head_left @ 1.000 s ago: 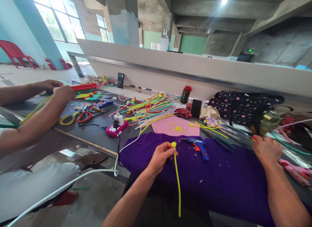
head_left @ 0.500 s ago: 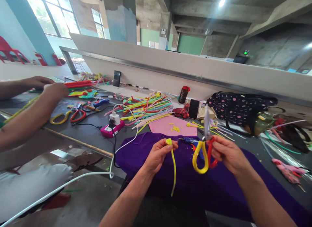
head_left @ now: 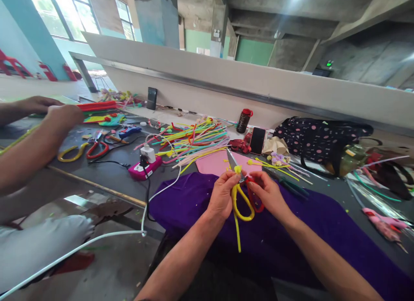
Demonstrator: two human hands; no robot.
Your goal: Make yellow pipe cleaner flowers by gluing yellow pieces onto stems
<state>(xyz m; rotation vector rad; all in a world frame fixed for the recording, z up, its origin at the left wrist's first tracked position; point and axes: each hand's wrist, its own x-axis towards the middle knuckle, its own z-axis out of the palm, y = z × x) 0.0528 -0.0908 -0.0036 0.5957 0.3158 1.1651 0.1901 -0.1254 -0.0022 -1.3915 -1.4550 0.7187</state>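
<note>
Between the fingertips of my left hand (head_left: 222,193) is a yellow fuzzy pipe cleaner (head_left: 238,237) with a small coiled head; its stem hangs straight down. My right hand (head_left: 268,192) grips the red handle of a pair of scissors (head_left: 245,214), which has one yellow loop and one red. The blades point up and away, right behind the coiled head. Both hands are close together over a purple cloth (head_left: 186,197). Just beyond them lies a pink sheet (head_left: 208,164), partly covered by the hands and scissors.
Colourful pipe cleaners (head_left: 197,139) lie heaped behind. A pink power strip (head_left: 145,168) with a white cable stands left, near a second pair of scissors (head_left: 97,149). A bottle (head_left: 243,121), phone (head_left: 258,140) and dotted bag (head_left: 318,139) line the back. A co-worker's arms (head_left: 42,150) reach in left.
My hands have come together: the right hand brought the scissors left to the pipe cleaner, and the left hand moved slightly right and up. The blue tool on the cloth is now hidden.
</note>
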